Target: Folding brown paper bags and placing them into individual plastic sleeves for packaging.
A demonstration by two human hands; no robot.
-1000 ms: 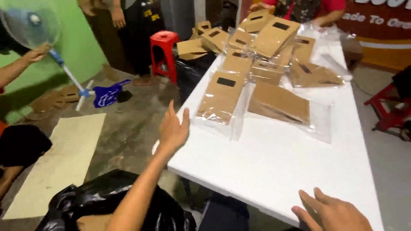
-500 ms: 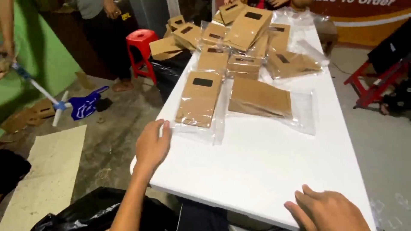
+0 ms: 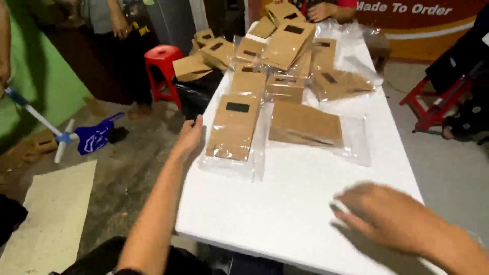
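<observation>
On the white table [image 3: 285,203], brown window pouches in clear plastic sleeves are piled toward the far end, the nearest sleeved pouch [image 3: 235,127] is reached by the open left hand [image 3: 189,136] at the table edge, and the right hand [image 3: 387,216] is motion-blurred, fingers spread, empty.

Long white table [image 3: 285,214] centre, red plastic stool [image 3: 162,63] at its far-left corner, green wall [image 3: 46,86] further left, bare concrete floor [image 3: 127,173] beside it, red metal stand [image 3: 433,104] to its right.
</observation>
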